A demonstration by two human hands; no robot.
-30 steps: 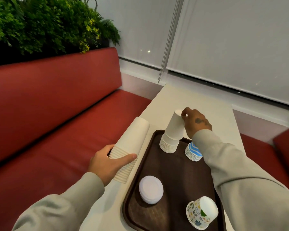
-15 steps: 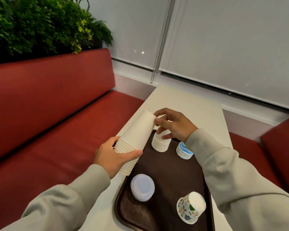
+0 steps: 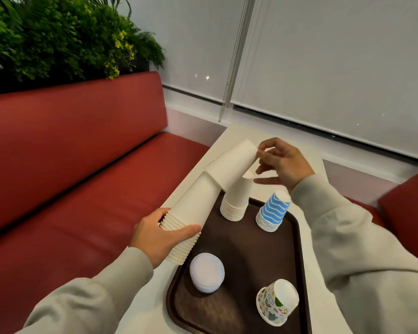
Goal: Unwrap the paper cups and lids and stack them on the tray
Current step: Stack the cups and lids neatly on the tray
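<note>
My left hand (image 3: 159, 239) grips the rim end of a long tilted stack of white paper cups (image 3: 193, 213), held over the left edge of the dark brown tray (image 3: 246, 251). My right hand (image 3: 281, 163) pinches the base of the top white cup (image 3: 234, 165), which is pulled partly off that stack. On the tray stand an upside-down white cup stack (image 3: 237, 201), a blue wavy-striped cup stack (image 3: 273, 212), a pile of white lids (image 3: 206, 272) and a cup stack with colourful prints (image 3: 276, 302).
The tray lies on a narrow white table (image 3: 227, 143) that runs toward the window blinds. A red bench seat (image 3: 82, 179) is at the left, with plants (image 3: 58, 37) behind its backrest. Another red cushion (image 3: 408, 196) is at the right.
My right hand left the upside-down white stack on the tray, came to the tip of the held stack and drew its top cup partly off. The left hand raised the stack.
</note>
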